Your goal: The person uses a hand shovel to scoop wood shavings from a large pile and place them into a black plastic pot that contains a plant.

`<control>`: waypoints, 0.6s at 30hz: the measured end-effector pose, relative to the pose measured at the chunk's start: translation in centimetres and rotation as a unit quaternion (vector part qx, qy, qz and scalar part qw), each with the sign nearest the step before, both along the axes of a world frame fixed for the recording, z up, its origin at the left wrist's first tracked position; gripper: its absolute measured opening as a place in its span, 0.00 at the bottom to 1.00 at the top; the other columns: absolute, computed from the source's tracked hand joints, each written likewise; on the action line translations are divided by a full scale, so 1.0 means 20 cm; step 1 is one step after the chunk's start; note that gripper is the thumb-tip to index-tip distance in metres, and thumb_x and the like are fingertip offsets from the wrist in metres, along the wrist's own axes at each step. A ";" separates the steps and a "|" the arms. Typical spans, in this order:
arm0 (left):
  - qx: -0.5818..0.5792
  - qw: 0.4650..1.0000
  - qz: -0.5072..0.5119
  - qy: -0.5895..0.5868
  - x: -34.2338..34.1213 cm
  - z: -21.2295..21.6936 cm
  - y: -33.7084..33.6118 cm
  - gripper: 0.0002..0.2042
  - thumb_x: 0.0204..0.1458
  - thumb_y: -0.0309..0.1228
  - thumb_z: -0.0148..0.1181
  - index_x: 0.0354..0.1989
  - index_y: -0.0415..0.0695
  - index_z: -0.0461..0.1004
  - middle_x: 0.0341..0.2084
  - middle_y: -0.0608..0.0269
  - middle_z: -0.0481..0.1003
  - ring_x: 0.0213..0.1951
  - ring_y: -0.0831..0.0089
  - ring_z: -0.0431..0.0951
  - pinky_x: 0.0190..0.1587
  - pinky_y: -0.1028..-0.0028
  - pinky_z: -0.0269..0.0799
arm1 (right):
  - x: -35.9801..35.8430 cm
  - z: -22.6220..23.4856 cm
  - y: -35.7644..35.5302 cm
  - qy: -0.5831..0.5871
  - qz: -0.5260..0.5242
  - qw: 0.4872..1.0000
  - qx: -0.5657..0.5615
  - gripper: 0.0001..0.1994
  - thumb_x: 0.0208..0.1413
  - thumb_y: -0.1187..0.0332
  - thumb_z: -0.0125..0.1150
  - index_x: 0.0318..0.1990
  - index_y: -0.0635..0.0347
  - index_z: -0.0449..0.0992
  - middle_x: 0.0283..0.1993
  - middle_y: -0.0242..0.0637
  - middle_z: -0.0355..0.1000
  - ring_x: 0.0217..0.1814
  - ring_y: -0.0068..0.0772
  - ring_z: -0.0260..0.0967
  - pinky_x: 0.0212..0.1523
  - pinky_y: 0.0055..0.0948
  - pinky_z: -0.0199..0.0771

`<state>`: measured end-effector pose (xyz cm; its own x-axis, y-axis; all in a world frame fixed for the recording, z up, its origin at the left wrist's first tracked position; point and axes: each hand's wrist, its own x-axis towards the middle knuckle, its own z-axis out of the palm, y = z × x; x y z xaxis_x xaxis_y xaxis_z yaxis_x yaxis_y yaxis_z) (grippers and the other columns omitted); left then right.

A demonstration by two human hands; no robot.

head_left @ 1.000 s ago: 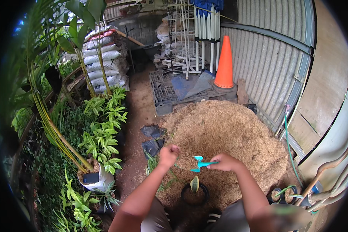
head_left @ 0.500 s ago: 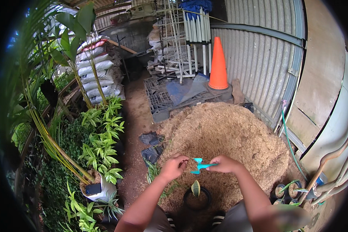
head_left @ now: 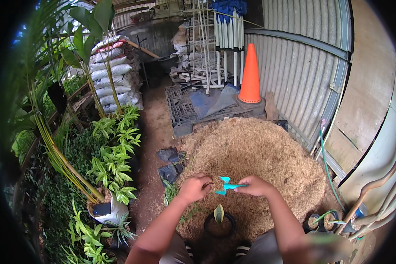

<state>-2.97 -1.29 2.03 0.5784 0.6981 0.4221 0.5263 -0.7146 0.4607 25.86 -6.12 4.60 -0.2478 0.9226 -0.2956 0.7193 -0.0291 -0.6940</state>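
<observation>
My right hand (head_left: 254, 185) pinches the thin handle end of a small turquoise hand tool (head_left: 227, 186), whose wide, two-armed head points left. Just left of that head is my left hand (head_left: 195, 187), its fingers bent and parted from the thumb, not touching the tool; nothing shows in it. Below the hands stands a round black pot (head_left: 219, 234), close in front of my feet. One short, broad leaf with yellow edges (head_left: 218, 213) rises from the pot. A large mound of brown, dry, shredded material (head_left: 255, 154) spreads behind.
An orange cone (head_left: 250, 77) stands beyond the mound near a corrugated wall (head_left: 290, 66). Leafy plants (head_left: 114, 154) line the left, where a phone (head_left: 102, 209) rests on a white planter. Stacked white sacks (head_left: 114, 81) rise farther back. Small pots (head_left: 323, 222) sit at right.
My left hand has drawn slightly left from the tool's head, and its fingers have parted. My right hand still holds the tool. The view has shifted a little.
</observation>
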 end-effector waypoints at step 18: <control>-0.070 0.994 0.070 0.043 -0.01 0.07 -0.04 0.10 0.48 0.35 0.67 0.30 0.42 0.76 0.29 0.58 0.76 0.34 0.59 0.80 0.39 0.63 0.76 | 0.01 -0.01 -0.01 0.028 0.011 0.999 0.041 0.15 0.57 0.53 0.68 0.38 0.57 0.82 0.25 0.26 0.72 0.28 0.19 0.65 0.31 0.26 0.65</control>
